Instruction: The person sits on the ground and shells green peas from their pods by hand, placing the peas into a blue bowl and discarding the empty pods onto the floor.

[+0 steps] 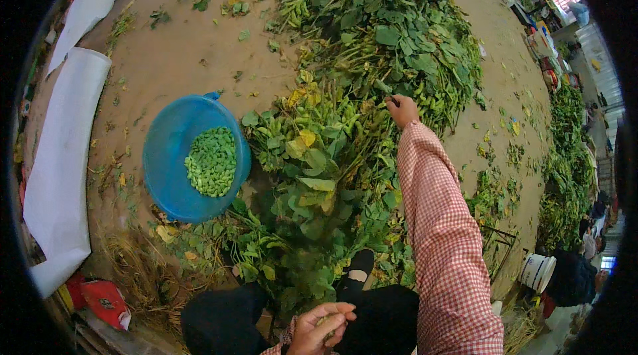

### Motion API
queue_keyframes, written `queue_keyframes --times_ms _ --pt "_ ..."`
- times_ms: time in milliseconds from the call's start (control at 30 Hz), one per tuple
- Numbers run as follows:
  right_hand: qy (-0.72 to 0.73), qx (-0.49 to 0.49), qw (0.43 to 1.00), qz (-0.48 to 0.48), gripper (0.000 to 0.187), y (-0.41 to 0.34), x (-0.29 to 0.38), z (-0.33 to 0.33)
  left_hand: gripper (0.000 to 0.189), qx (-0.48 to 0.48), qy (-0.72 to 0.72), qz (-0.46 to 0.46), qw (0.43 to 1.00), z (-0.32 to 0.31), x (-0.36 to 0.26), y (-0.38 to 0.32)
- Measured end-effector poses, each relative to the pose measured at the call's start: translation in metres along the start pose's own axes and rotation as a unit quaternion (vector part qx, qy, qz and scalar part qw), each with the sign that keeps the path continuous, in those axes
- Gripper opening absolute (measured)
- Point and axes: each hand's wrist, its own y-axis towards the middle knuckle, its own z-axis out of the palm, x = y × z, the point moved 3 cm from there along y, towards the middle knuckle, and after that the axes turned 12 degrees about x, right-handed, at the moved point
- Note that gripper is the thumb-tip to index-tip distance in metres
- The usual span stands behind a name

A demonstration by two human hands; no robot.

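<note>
My right arm, in a red checked sleeve, reaches forward. My right hand (402,111) is closed on a dark plant stem at the near edge of a large heap of green bean plants (394,41) with leaves and pods. My left hand (320,327) is low in front of my dark-trousered legs, its fingers curled around something small and greenish that is mostly hidden. Left of the plants stands a blue plastic basin (167,155), with picked green bean pods (213,161) lying in it. More leafy plants with pods (309,165) lie between the heap and my feet.
White sheeting (65,155) runs along the left. A red bag (104,302) lies at the lower left, near dry stalks (139,265). On the right are a white bucket (537,273), another row of plants (563,180) and people in the distance. Loose leaves litter the brown floor.
</note>
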Motion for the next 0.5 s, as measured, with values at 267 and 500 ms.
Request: queue_keyframes --times_ms 267,500 --pt "0.03 0.037 0.993 0.106 0.035 0.031 -0.019 0.016 0.022 -0.046 -0.007 0.004 0.999 -0.009 0.001 0.013" --pt "0.187 0.014 0.981 -0.05 0.028 0.049 -0.031 -0.005 0.025 -0.035 0.046 -0.086 0.995 -0.008 0.002 0.011"
